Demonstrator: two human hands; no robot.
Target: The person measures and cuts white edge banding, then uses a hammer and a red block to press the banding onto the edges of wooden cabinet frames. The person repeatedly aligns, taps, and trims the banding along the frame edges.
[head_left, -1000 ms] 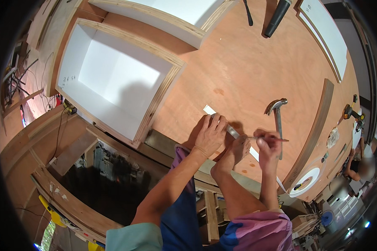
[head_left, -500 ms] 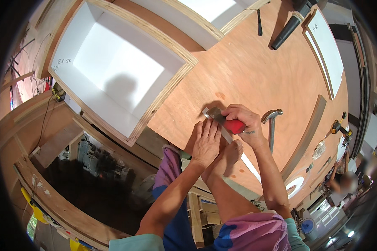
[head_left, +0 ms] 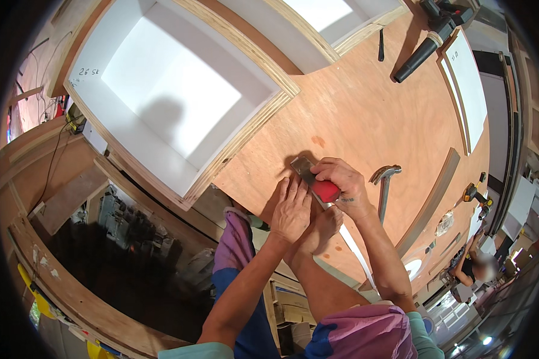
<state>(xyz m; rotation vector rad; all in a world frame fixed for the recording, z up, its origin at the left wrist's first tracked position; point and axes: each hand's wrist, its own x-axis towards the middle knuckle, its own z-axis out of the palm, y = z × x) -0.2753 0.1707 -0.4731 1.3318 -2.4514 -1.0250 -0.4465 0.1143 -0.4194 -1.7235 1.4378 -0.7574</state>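
My right hand [head_left: 340, 179] is closed around the red handle [head_left: 326, 191] of a tool with a broad, flat metal blade [head_left: 303, 167]; its exact kind does not show. The blade lies at the far end of a narrow white strip [head_left: 356, 248] on the plywood sheet [head_left: 269, 149]. Flat beside the blade rests my left hand [head_left: 292, 210], fingers stretched out, fingertips close to the strip. My bare foot [head_left: 323, 230] stands on or against the strip between my hands. A claw hammer [head_left: 385, 188] lies just right of my right hand.
White-lined plywood boxes [head_left: 245, 122] stand at the upper left. Further right lie a black blower [head_left: 425, 51], a white panel [head_left: 466, 90], a wooden batten [head_left: 431, 203] and a cordless drill [head_left: 477, 196]. Another person [head_left: 468, 269] is at the far right. A dark gap [head_left: 126, 263] opens at lower left.
The view has shifted slightly. My right hand has moved a little, and the metal blade is turned so that more of its flat face shows. My left hand stays flat beside it.
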